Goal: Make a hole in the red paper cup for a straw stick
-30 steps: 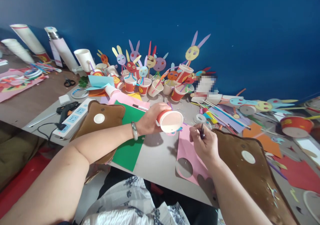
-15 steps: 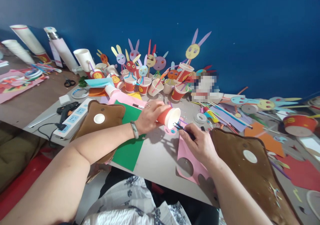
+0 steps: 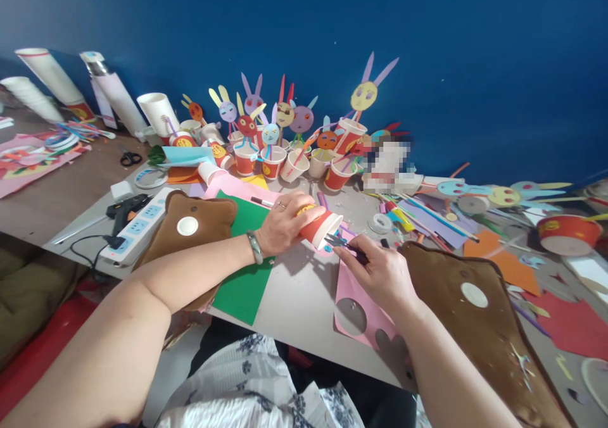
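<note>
Wrapped in my left hand [image 3: 286, 222] is a red paper cup [image 3: 317, 226], tipped on its side with its mouth toward the right. My right hand [image 3: 379, 264] is closed on a pair of dark-handled scissors [image 3: 342, 243]. Their blades reach to the cup's rim; whether they cut or only touch it I cannot tell. Just under the rim, a pink paper face with blue eyes [image 3: 327, 249] lies on the table. Pink paper with round holes cut out [image 3: 344, 332] sits below my right hand, and a green sheet [image 3: 244, 289] is under my left forearm.
Paper rabbits standing in red cups [image 3: 273, 162] line the blue wall. A power strip [image 3: 142, 225] and a glue gun [image 3: 127, 205] are at left. Brown cushions [image 3: 199, 209] flank the work area. Straws [image 3: 422, 216], a tape roll [image 3: 380, 223] and paper scraps lie at right.
The cup has turned in my left hand, so its inside shows less and its red side shows more. The scissor blades stay at the rim, with my right hand slightly shifted.
</note>
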